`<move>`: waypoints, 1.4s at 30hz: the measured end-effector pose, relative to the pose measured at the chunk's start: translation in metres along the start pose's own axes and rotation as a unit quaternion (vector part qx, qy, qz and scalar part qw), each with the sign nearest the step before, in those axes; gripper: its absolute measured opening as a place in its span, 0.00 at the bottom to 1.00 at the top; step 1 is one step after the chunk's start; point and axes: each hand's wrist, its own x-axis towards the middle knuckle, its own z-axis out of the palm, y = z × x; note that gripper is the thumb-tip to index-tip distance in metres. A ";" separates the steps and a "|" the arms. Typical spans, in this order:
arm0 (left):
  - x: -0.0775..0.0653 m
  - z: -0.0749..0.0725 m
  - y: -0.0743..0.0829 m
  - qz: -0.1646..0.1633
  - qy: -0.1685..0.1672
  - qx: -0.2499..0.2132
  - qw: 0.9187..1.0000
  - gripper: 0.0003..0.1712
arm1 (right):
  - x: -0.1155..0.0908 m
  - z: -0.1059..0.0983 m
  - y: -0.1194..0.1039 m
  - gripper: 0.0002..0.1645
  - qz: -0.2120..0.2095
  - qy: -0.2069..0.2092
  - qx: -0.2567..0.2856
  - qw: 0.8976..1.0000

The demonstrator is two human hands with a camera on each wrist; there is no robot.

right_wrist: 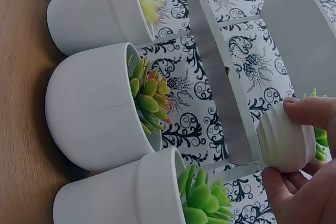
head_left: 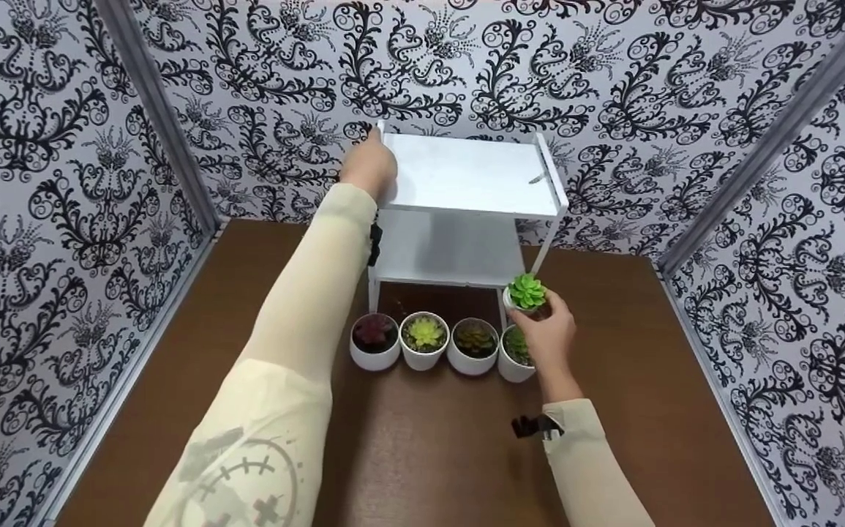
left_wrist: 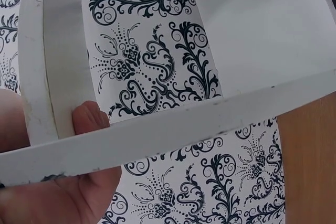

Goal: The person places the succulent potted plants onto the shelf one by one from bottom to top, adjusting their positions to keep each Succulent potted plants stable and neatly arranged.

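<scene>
My left hand (head_left: 371, 168) grips the upper left side of a white two-tier shelf (head_left: 470, 176). Up close in the left wrist view, its fingers (left_wrist: 89, 119) curl round the white frame (left_wrist: 157, 135) at a corner. A small bright green succulent (head_left: 527, 290) in a ribbed white pot (right_wrist: 286, 137) is held in my right hand (head_left: 554, 337), thumb on one side and fingers on the other. That pot is off the table, beside the lower tier's front right corner. Whether it touches the shelf, I cannot tell.
Along the shelf's front stand white pots on the brown table (head_left: 422, 454): a dark red succulent (head_left: 374, 333), a yellow-green one (head_left: 424, 333), a green-and-orange one (right_wrist: 149, 98) and a green one (right_wrist: 202, 195) partly behind my right hand. Patterned walls (head_left: 429, 66) enclose the table.
</scene>
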 end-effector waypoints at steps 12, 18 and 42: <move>-0.001 0.001 0.000 0.002 0.007 -0.008 1.000 0.44 | 0.006 0.010 0.001 0.42 0.001 0.017 -0.036 0.999; -0.002 0.003 -0.002 0.015 0.024 -0.006 1.000 0.38 | 0.005 0.014 0.000 0.43 -0.013 0.015 -0.028 0.999; 0.003 0.003 -0.002 0.023 0.034 0.018 0.999 0.41 | 0.006 0.023 -0.008 0.41 0.002 0.056 -0.012 0.998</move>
